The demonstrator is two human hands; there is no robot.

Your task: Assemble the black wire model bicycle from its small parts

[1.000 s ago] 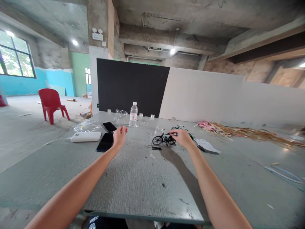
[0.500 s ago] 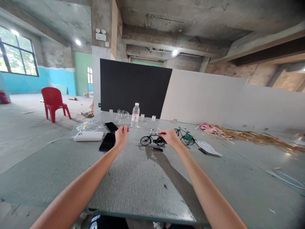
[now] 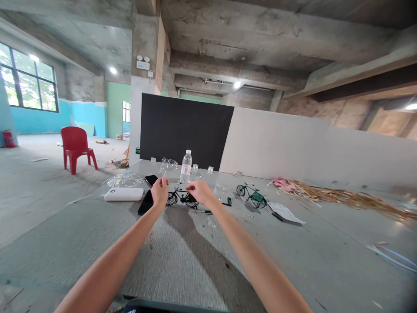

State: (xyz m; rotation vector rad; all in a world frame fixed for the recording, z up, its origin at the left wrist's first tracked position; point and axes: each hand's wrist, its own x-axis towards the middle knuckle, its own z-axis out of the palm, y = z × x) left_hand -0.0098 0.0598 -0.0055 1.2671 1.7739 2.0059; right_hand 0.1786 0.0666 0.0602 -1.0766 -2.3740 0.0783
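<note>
A small black model bicycle (image 3: 182,198) stands on the grey table, its front wheel to the left. My right hand (image 3: 199,191) is closed at its rear end, the fingertips pinched near the seat; what they grip is too small to make out. My left hand (image 3: 160,191) has its fingers curled together beside the front wheel, in front of two dark phones (image 3: 146,202); anything between those fingertips is hidden. Thin dark tools (image 3: 204,211) lie just right of the black bicycle. Further right is a green model bicycle (image 3: 252,195).
Behind the black bicycle stands a water bottle (image 3: 186,167). A white power bank (image 3: 124,194) and clear plastic wrap (image 3: 125,178) are at the left. A paper sheet (image 3: 286,213) and brown strips (image 3: 339,199) lie right. Black and white panels (image 3: 185,130) border the back.
The black bicycle has moved left, with my right hand at its rear. My left hand has shifted slightly left and down. A small dark green piece is now uncovered on the table. The view has tilted up.
</note>
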